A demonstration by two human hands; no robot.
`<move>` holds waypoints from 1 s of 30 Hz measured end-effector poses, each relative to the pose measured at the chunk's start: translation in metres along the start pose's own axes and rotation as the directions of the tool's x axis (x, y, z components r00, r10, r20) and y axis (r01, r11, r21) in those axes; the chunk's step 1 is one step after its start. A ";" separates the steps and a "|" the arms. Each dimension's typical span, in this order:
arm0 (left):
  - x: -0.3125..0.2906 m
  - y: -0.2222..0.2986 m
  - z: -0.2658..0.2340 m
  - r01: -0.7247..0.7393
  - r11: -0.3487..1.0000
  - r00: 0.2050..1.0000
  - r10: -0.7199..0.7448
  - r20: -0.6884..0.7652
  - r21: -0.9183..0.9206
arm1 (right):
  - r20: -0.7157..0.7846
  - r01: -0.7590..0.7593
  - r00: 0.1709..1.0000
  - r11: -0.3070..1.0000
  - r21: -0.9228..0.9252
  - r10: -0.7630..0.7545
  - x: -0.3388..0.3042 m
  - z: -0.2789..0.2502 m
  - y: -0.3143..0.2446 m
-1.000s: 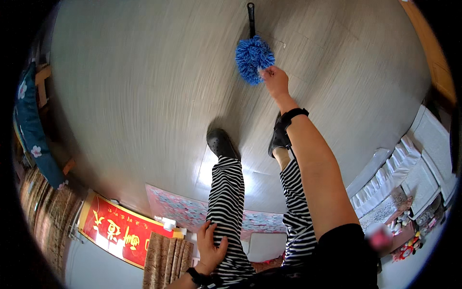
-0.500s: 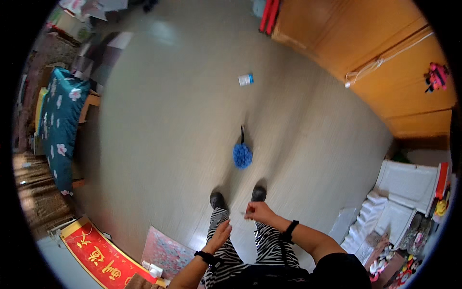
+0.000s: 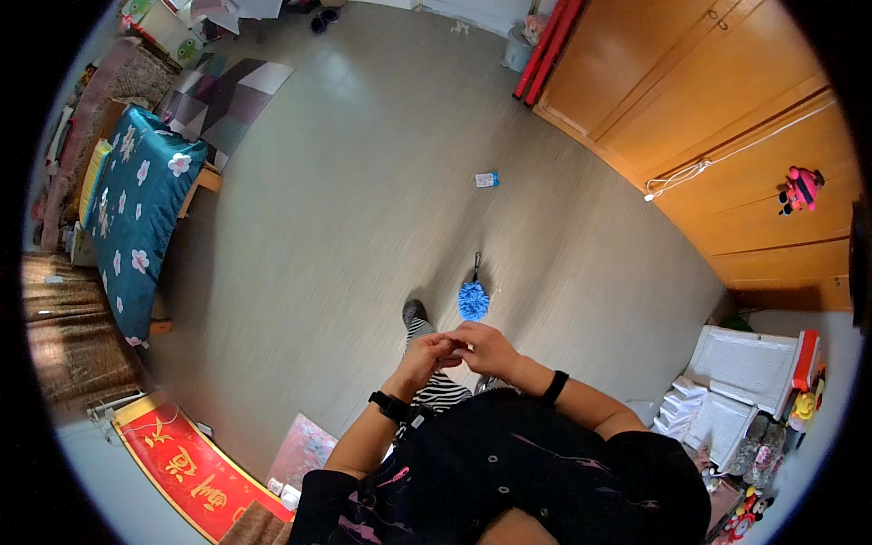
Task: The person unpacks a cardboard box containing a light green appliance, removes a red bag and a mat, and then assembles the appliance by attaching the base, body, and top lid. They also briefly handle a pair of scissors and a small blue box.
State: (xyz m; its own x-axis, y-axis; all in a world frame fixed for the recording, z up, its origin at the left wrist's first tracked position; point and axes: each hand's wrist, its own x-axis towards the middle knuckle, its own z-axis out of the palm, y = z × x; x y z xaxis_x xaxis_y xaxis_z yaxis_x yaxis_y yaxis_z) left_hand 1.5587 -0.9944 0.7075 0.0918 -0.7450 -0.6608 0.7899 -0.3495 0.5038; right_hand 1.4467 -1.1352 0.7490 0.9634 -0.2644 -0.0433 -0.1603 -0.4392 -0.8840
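My left hand (image 3: 423, 358) and my right hand (image 3: 487, 349) meet in front of my body, fingertips touching. Both are closed in a pinch; anything between the fingers is too small or hidden to make out. Beyond them on the floor lies a fluffy blue duster head (image 3: 473, 302) with a short black handle (image 3: 477, 265) pointing away from me. Farther off rests a small white and blue packet (image 3: 487, 180).
An orange wooden cabinet (image 3: 690, 100) with a white cord (image 3: 695, 171) stands at the right. White foam boxes (image 3: 740, 363) are stacked at lower right. At left is a bed with a teal floral cover (image 3: 145, 209); a red banner (image 3: 186, 468) lies at lower left.
My hands, apart before, have come together and moved farther out from my body. My torso leans into view, covering much of my legs; the floor things sit slightly lower and to the right.
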 end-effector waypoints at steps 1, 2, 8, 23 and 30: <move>-0.001 0.021 -0.007 0.001 1.000 1.000 0.000 -0.026 0.027 | 0.014 -0.093 0.996 0.986 0.138 0.092 0.013 0.004 0.001; -0.004 0.040 -0.021 0.007 0.997 0.998 -0.002 -0.059 0.073 | 0.084 -0.213 0.976 0.956 0.201 0.200 0.028 0.003 -0.001; 0.021 0.140 -0.088 0.086 0.965 0.993 -0.061 -0.105 0.249 | -0.182 -0.481 0.834 0.848 0.223 0.521 0.064 -0.031 0.078; 0.260 0.308 -0.136 0.353 0.795 0.900 -0.145 -0.410 0.494 | -0.039 -0.671 0.709 0.656 -0.344 0.705 0.165 -0.060 0.443; 0.383 0.339 -0.161 0.278 0.466 0.910 0.151 -0.385 0.840 | -0.185 -0.858 0.512 0.509 -0.070 0.839 0.344 -0.096 0.590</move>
State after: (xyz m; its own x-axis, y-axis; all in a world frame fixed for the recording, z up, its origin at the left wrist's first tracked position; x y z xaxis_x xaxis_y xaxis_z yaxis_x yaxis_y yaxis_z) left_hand 1.9590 -1.3063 0.5355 0.4363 -0.5120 -0.7399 -0.1157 -0.8474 0.5182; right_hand 1.6627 -1.5676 0.2569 0.3195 -0.6625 -0.6776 -0.9232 -0.0564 -0.3801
